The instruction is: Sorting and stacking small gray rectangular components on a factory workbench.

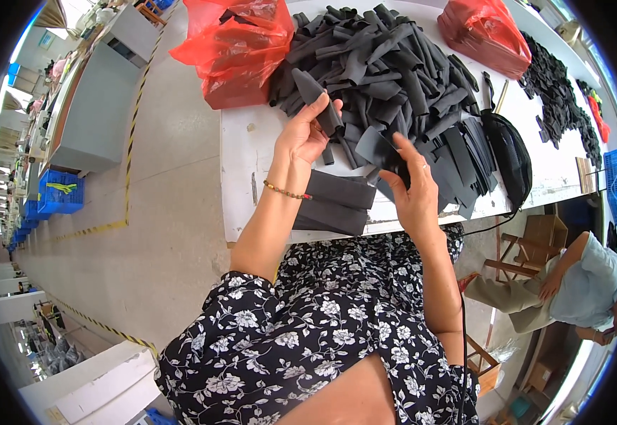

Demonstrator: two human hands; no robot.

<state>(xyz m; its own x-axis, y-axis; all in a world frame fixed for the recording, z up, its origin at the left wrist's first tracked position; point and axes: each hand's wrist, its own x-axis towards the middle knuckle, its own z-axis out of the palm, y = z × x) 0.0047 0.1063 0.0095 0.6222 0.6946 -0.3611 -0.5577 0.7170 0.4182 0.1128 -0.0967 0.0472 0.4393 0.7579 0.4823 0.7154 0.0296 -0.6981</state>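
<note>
My left hand (303, 134) is closed on a curled black strip (307, 91) at the near edge of a big heap of curled black pieces (372, 53). My right hand (412, 185) grips a flat, dark, shiny piece (373, 145), thumb beneath and fingers on top. Below my hands, flat black strips (326, 209) lie along the white table's (248, 163) front edge. Just right of my right hand, a fanned stack of black strips (475, 163) rests beside a black pouch (507, 159) with a cord.
Red plastic bags (227, 74) (482, 39) flank the heap; more black pieces (556, 106) lie far right. A seated person (581, 280) is at lower right beside wooden stools (524, 251). A marked walkway (152, 163) and blue crates (60, 195) are on the left.
</note>
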